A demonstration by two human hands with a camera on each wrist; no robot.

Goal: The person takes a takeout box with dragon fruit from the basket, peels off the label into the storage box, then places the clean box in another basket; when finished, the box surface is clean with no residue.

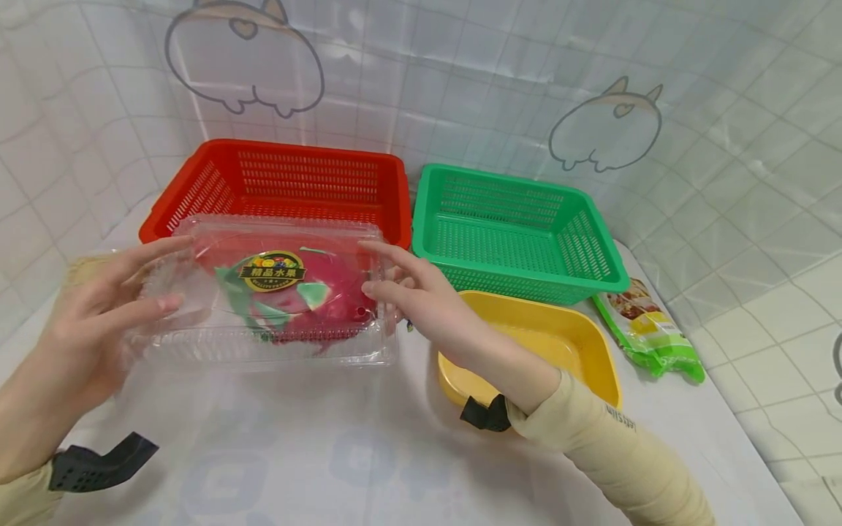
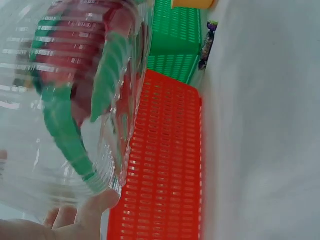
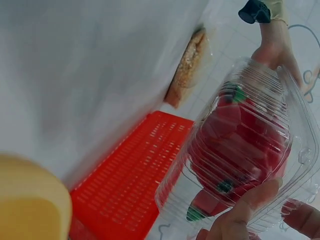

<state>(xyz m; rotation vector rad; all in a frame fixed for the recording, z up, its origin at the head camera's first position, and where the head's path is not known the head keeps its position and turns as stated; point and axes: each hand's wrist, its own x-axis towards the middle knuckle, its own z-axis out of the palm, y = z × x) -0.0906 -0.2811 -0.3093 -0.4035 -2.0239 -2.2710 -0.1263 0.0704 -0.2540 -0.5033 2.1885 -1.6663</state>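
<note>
The clear box [image 1: 263, 352], a red-and-green fruit [image 1: 335, 296] inside, is held above the table [image 1: 302, 467], by the red basket's [image 1: 309, 175] near side. Its long axis runs between left hand [image 1: 99, 329] and right hand [image 1: 427, 299], their fingers gripping opposite ends, neither nearer.

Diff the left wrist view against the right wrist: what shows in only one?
Left wrist only: green slotted plastic basket, small dark wrapped stick with purple end.
Right wrist only: long brown item in clear wrapping, black wrist strap, beige sleeve.
Both: transparent ribbed plastic box, red-and-green fruit inside, red slotted plastic basket, cropped yellow plastic basin, left grip on the box.
</note>
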